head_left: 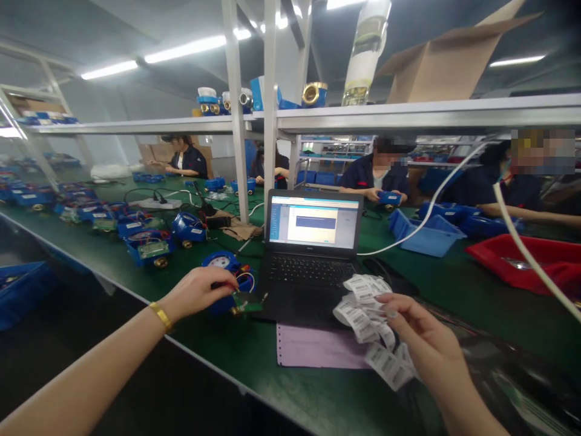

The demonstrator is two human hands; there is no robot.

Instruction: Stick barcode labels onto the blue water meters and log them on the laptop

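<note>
My left hand, with a yellow band at the wrist, pinches the edge of a green circuit board. Coloured wires run from the board to a blue water meter standing just behind it, partly hidden by my fingers. On the right, a bunched strip of white barcode labels hangs from my right hand, held between thumb and fingers. An open laptop with a lit screen sits between my hands, and the labels overlap its front right corner. Pink paper lies partly under the laptop.
Several blue meters with exposed boards line the bench to the left. A light blue bin and a red tray stand at right, with a white cable hanging nearby. Several co-workers sit across the bench, beneath a shelf.
</note>
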